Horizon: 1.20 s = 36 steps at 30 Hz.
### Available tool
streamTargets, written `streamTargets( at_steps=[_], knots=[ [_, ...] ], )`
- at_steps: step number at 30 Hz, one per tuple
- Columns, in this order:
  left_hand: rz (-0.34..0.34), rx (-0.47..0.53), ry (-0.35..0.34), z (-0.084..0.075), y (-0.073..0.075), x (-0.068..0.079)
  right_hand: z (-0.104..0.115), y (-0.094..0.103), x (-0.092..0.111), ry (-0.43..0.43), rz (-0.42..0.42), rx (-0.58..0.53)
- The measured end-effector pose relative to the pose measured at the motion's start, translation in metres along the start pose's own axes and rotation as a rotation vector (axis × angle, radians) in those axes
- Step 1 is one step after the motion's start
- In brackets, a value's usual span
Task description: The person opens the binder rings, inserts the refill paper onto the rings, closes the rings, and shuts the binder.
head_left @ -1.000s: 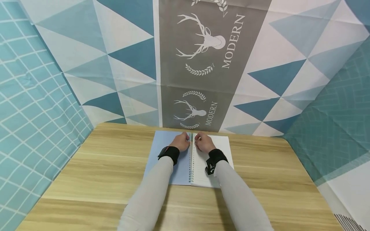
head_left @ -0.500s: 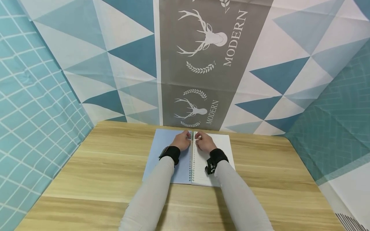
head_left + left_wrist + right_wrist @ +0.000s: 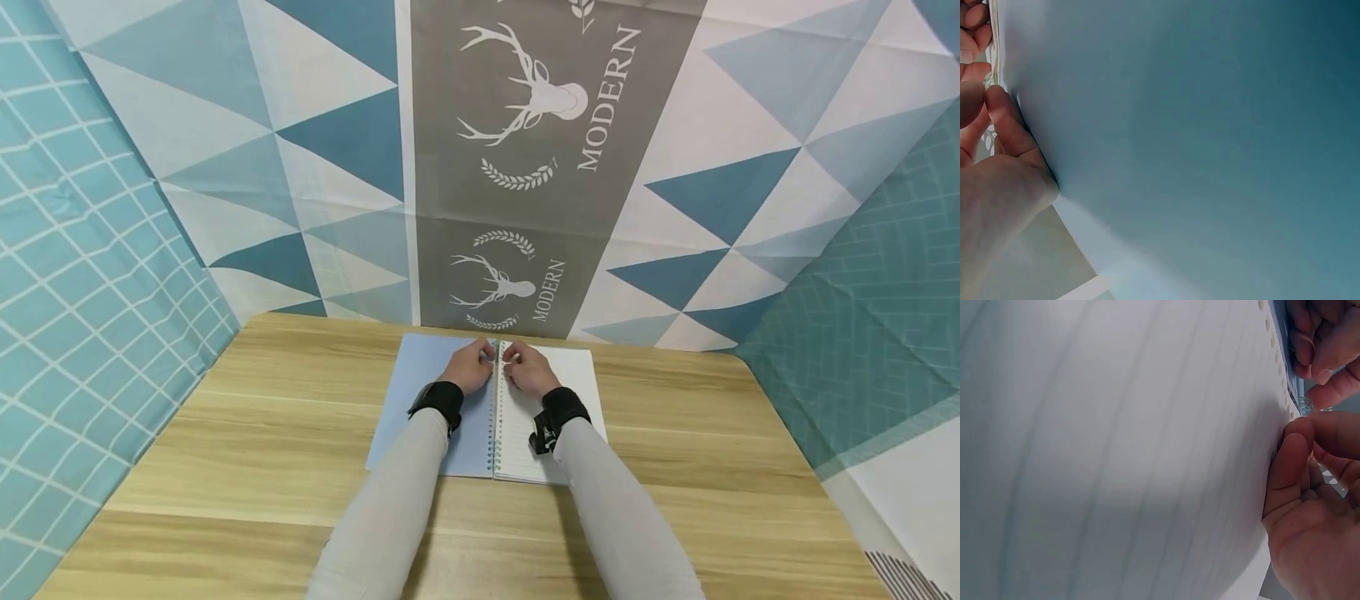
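Note:
A ring-bound notebook lies open on the table, its pale blue cover (image 3: 412, 408) on the left and a white lined page (image 3: 573, 387) on the right. The ring binding (image 3: 492, 454) runs down the middle. My left hand (image 3: 468, 367) pinches the binding near its far end from the cover side. Opposite it, my right hand (image 3: 531, 372) pinches the binding from the page side, thumb and forefinger meeting by the punched holes (image 3: 1277, 359) in the right wrist view. The fingers of both hands hide the rings they hold.
The wooden table (image 3: 247, 450) extends on both sides of the notebook. Behind it hangs a patterned cloth (image 3: 352, 167) with deer heads. Light blue checked fabric (image 3: 82, 292) borders the left, and dark teal fabric (image 3: 885, 333) the right.
The greenish strip between the hands at the far end of the binding looks narrower than a second ago. Both hands stay at the same place, and the head view has tilted slightly.

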<state>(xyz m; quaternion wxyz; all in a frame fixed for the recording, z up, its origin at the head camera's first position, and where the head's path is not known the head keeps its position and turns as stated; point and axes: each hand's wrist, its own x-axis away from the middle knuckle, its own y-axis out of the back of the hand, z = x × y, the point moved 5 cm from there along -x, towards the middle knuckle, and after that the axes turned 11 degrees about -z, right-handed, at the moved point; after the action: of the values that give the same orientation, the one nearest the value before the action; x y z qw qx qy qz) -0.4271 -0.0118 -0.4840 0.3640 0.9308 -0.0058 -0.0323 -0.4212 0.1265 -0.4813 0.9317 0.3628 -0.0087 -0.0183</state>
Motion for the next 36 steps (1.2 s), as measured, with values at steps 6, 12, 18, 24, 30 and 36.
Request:
streamTargets(
  at_steps=[6,12,18,24,30,36],
  knots=[
    [-0.009,0.022,-0.038,-0.001,0.001,0.001,0.004,0.001,0.002,0.031,-0.017,0.034],
    [-0.02,0.027,-0.052,-0.002,-0.002,-0.001,0.008,0.001,0.001,0.053,-0.031,0.054],
    [-0.025,0.029,-0.036,-0.004,-0.003,-0.001,0.005,0.0,0.0,0.056,-0.042,0.047],
    [-0.012,0.003,-0.048,-0.005,-0.006,-0.001,0.0,0.0,0.0,0.037,-0.026,0.008],
    [-0.019,-0.025,-0.093,-0.007,-0.01,-0.003,-0.002,0.002,0.002,0.035,0.048,-0.117],
    [-0.139,-0.121,-0.107,-0.013,-0.014,-0.005,-0.005,0.001,0.003,0.036,0.115,-0.237]
  ],
)
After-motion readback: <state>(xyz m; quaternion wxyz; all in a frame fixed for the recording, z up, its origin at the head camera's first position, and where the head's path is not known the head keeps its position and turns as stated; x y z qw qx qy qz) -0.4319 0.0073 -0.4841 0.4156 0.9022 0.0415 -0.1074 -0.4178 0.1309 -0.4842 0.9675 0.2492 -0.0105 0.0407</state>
